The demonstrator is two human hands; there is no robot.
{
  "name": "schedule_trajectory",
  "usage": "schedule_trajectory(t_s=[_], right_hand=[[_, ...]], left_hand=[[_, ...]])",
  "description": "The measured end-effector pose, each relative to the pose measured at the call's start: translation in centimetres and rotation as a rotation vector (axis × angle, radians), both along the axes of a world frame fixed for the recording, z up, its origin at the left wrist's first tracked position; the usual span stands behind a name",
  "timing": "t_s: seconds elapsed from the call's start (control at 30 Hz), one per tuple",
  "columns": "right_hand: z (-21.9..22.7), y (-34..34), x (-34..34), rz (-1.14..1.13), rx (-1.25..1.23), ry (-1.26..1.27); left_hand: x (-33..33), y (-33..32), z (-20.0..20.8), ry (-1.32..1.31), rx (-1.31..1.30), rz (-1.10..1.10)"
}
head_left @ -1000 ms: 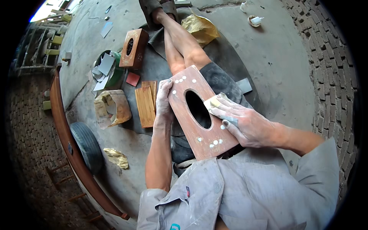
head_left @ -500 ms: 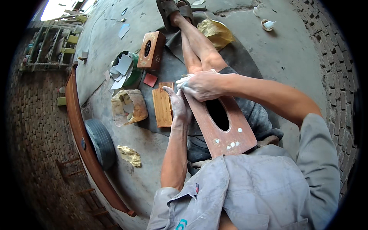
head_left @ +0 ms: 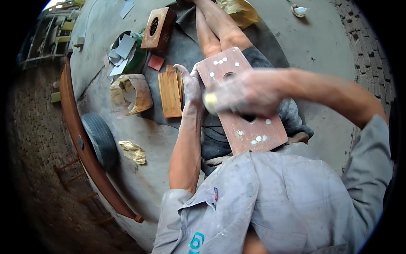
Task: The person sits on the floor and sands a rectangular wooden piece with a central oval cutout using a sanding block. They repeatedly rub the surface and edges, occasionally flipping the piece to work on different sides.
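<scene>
Wooden box (head_left: 249,130) beneath blurred right fingers (head_left: 237,94) closed on yellowish pad (head_left: 210,98), beside half-open left fingers (head_left: 195,73); far-left green bucket (head_left: 138,60) of grey sheets (head_left: 125,45)

We see a matt wooden box (head_left: 237,131) at centre, smooth wooden boards (head_left: 170,95) centre-left, matt rubber tyre (head_left: 99,139) lower left, rough brickwork (head_left: 373,59) upper right, matt cloth shirt (head_left: 292,194) below

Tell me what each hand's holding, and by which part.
The left hand is open against the left side of the reddish box, near its far end. The right hand, blurred, holds a pale yellow piece at its finger end; exact grip unclear.
</scene>
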State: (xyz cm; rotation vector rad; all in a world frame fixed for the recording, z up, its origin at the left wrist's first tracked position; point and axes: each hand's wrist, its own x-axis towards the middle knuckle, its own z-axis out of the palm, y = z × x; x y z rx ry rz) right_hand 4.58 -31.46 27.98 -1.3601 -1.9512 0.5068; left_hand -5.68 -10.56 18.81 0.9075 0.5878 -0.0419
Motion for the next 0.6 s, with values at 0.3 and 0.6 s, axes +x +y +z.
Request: schedule_trajectory(t_s=[0.3, 0.6], right_hand=[[0.4, -3.6, -4.2, 0.140, 0.033, 0.032], [-1.6, -1.3, 0.7, -0.079, -0.043, -0.183]], left_hand=[[-0.1, -0.5, 0.0, 0.007, -0.012, 0.035], [-0.7, -0.4, 0.1, 0.038, -0.039, 0.002]])
